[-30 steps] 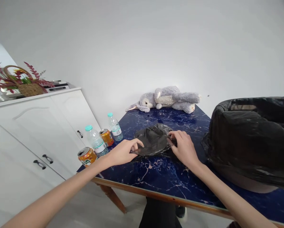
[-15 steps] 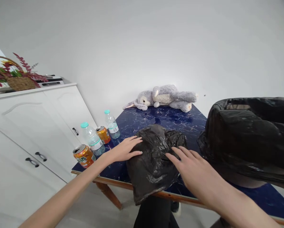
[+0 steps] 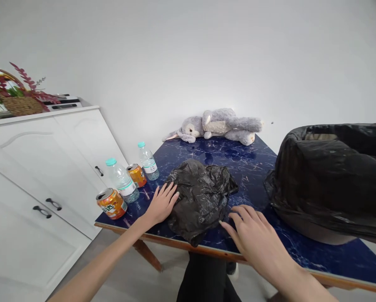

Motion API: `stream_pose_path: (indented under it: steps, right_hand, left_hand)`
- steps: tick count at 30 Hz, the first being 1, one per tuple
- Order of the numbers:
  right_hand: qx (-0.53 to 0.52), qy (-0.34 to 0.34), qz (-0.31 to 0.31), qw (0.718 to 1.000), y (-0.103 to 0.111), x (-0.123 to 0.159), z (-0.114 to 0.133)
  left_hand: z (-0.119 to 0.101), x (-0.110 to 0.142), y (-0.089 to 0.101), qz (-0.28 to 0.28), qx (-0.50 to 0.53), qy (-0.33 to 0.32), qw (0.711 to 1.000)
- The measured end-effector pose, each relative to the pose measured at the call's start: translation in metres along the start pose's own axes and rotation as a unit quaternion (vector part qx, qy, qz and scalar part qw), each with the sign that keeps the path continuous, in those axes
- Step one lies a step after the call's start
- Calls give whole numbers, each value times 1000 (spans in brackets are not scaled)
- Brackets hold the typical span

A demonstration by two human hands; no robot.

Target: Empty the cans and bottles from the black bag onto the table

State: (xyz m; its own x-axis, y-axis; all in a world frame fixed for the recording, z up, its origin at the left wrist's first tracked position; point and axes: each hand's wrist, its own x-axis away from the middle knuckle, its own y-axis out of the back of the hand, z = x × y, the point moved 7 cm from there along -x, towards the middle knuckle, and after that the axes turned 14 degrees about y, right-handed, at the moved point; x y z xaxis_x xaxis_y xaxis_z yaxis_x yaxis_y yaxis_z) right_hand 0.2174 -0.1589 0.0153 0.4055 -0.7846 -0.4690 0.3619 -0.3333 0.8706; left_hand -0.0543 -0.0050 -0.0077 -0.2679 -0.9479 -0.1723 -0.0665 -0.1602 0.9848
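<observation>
On the near edge of the blue table [image 3: 257, 167] lay a crumpled black bag [image 3: 200, 197]. The left hand [image 3: 161, 204] and right hand [image 3: 257, 239] rested flat and open beside it, holding nothing. Cans [image 3: 111, 204] and bottles [image 3: 121, 180] stood left; a big bagged bin [image 3: 332, 176] sat right.

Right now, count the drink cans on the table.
2. One orange can stands at the table's near left corner; the second can stands farther back along the left edge, between two water bottles. None looks hidden.
</observation>
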Motion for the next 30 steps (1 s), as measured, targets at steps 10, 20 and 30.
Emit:
stream_pose_path:
  steps: [10, 20, 30]
  right_hand:
    - [-207, 97, 62, 971, -45, -52, 1]
    - [-86, 19, 18, 996, -24, -63, -41]
    - [66, 29, -92, 993, 93, 31, -8]
  left_hand:
    - [-3, 5, -2, -6, -21, 1, 1000]
    - [-2, 5, -2, -18, -14, -10, 1000]
    - [-34, 41, 43, -83, 2, 7, 997]
